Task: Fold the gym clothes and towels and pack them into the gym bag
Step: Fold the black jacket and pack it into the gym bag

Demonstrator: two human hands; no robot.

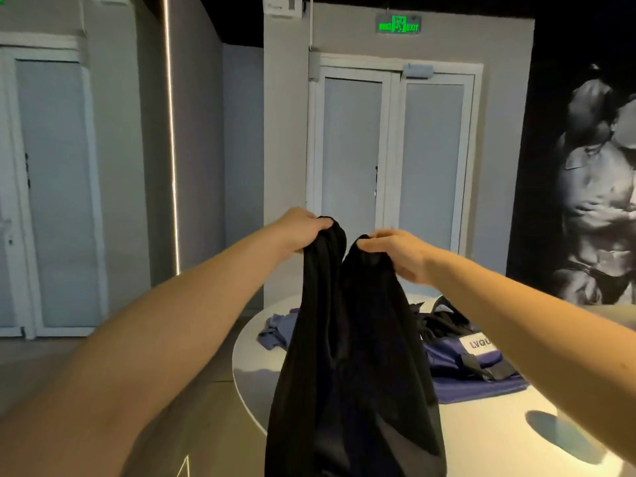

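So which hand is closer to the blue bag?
Right. The right hand grips the black garment up above the bag's left end. The left hand grips the garment's other corner, farther left of the bag.

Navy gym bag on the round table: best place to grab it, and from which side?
Probably the black straps bunched on top of the gym bag, coming from above. The bag lies slumped and soft on the table, so its sides give little to hold.
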